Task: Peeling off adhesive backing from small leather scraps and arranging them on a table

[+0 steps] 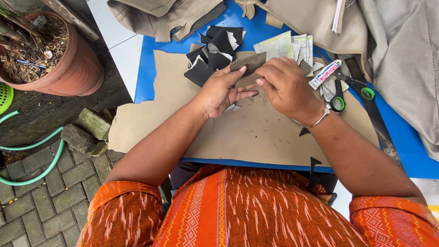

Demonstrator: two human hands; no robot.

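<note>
Both of my hands hold a small grey-brown leather piece point(248, 65) above a tan sheet point(256, 130) that covers a blue table point(146, 77). My left hand point(222, 91) grips its left side, thumb on top. My right hand point(286, 87) pinches its right side, fingers curled over the edge. A silver bracelet sits on my right wrist. A heap of black cut pieces point(215, 52) lies just beyond my left hand. Pale paper patterns point(286, 45) lie beyond my right hand.
Green-handled scissors point(345, 89) and a glue tube point(324, 74) lie right of my right hand, with a metal ruler point(379, 123) past them. Beige fabric point(393, 50) fills the far right. A terracotta pot point(68, 59), stone blocks point(84, 132) and a green hose point(32, 146) are on the paving at left.
</note>
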